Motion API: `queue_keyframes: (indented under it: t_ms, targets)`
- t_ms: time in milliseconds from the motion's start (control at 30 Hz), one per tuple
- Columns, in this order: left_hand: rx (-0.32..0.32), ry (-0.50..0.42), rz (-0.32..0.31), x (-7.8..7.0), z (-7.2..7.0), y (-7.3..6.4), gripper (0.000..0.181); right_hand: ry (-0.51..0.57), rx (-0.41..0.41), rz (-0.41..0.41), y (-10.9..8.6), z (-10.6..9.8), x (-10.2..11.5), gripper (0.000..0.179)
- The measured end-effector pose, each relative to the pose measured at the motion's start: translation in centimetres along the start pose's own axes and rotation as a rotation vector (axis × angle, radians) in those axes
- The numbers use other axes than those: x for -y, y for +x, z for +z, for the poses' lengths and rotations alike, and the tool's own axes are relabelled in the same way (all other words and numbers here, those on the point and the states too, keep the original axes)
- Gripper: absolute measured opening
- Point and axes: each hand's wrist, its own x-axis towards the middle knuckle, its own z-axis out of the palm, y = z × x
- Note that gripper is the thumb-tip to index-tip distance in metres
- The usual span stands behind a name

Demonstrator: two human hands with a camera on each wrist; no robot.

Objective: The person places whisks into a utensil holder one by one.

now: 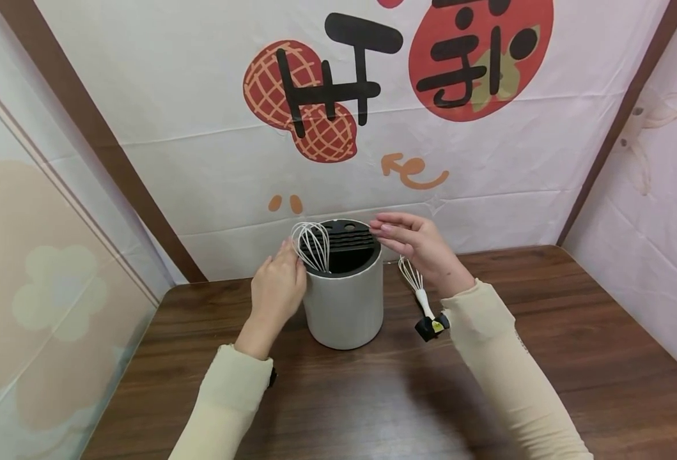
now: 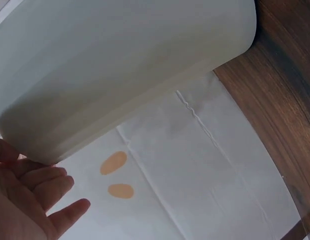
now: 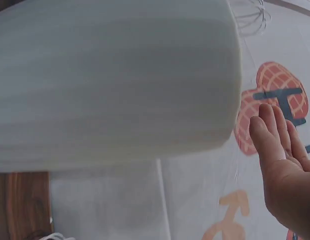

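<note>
A white cylindrical utensil holder [image 1: 344,313] with a black slotted top stands upright on the table. A whisk [image 1: 313,246] stands in its front opening, wire loops up, leaning to the left. My left hand [image 1: 279,281] is at the holder's left side, its loosely bent fingers [image 2: 50,180] right at the upper rim. On the other side, my right hand [image 1: 421,246] is raised beside the rim with fingers extended and nothing held. Beneath it a smaller whisk [image 1: 422,300] with a white handle lies on the table, its handle end at a black piece [image 1: 430,327] with a yellow mark.
The brown wooden table [image 1: 350,409] runs back to a printed white cloth wall [image 1: 211,185] close behind the holder. More cloth walls rise at the left and right sides.
</note>
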Motion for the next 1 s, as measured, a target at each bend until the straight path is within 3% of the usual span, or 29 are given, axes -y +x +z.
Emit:
queue_keyframes:
  t_ms: [300,533,700,1000]
  targets:
    - [0.104,-0.006,0.009,0.3,-0.2,0.2,0.040,0.043,-0.079,0.059,-0.6,-2.9,-0.7,0.022]
    - [0.151,0.014,-0.006,0.3,-0.4,0.3,0.040,-0.022,-0.131,0.153,-1.1,-6.0,-2.0,0.044]
    - [0.191,0.007,-0.028,0.2,-0.7,0.4,0.045,-0.083,-0.191,0.232,-1.7,-8.3,-3.9,0.046]
    - [0.184,-0.005,-0.030,0.2,-0.5,0.3,0.046,-0.196,-0.254,0.324,-2.8,-11.4,-7.7,0.044]
